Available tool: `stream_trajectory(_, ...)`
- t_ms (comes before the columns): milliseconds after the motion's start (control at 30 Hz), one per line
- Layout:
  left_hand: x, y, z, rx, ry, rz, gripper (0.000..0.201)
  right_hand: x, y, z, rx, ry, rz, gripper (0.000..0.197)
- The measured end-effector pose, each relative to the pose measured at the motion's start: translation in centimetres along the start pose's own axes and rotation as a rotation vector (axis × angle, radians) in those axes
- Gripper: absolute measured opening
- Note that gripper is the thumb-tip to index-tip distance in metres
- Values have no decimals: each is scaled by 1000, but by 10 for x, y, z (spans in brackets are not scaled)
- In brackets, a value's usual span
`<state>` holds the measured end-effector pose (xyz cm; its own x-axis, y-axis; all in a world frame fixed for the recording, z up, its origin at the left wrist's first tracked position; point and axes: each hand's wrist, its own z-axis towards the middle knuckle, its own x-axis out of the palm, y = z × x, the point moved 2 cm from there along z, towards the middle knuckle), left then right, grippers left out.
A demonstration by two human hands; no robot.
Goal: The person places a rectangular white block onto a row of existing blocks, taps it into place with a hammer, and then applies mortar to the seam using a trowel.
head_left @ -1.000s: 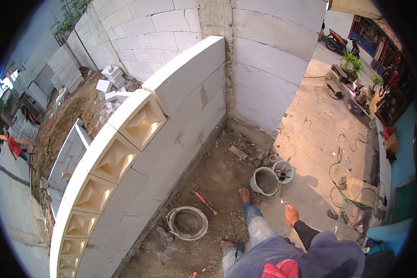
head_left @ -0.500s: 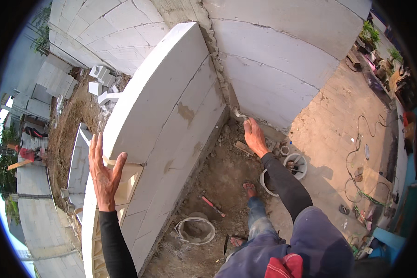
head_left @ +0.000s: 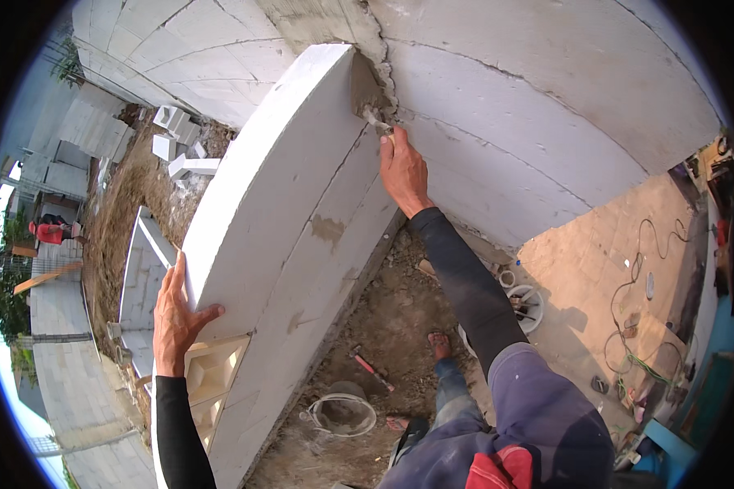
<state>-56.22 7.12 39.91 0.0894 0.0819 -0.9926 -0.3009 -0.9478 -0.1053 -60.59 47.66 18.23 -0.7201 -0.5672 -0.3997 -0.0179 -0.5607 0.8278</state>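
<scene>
My right hand (head_left: 405,173) grips a trowel (head_left: 368,88) by its handle. Its blade lies against the corner joint, where the white block wall (head_left: 289,208) meets the taller block wall (head_left: 497,122), near the low wall's top. Rough grey mortar (head_left: 381,61) runs along that joint. On the left, my left hand (head_left: 179,314) rests on the top edge of the low wall, fingers stretched and thumb spread, holding nothing. Just below it, a cream patterned vent block (head_left: 216,367) is set into the wall.
On the dirt by my feet are a bucket of mortar (head_left: 342,411) and a red-handled hammer (head_left: 371,368). A white bucket with tools (head_left: 528,306) stands right of my leg. Cables (head_left: 628,326) trail over the paving. Beyond the wall are loose white blocks (head_left: 179,143) and a person in red (head_left: 50,231).
My right hand has raised the trowel up the corner joint, from low down to near the wall top. My left hand has come down onto the wall's edge.
</scene>
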Motion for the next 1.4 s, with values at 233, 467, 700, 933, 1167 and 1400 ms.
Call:
stream_trajectory(233,6,-2,0,-56,5,-23,119,18,-51,-26,111,141,-23,35)
stream_trajectory(467,5,0,-1,-54,-1,-13,118,53,-107,-62,183,243,-14,38)
stream_trajectory(700,6,3,-1,-17,-25,34,117,74,-122,-119,680,395,602,40)
stream_trajectory(933,13,3,5,-5,-40,71,117,37,27,-49,922,257,1100,41)
stream_trajectory(1167,9,-5,0,-77,12,-38,116,19,28,-66,621,305,965,41)
stream_trajectory(1400,11,-1,4,-92,-20,-15,117,87,1,-185,662,565,1012,47)
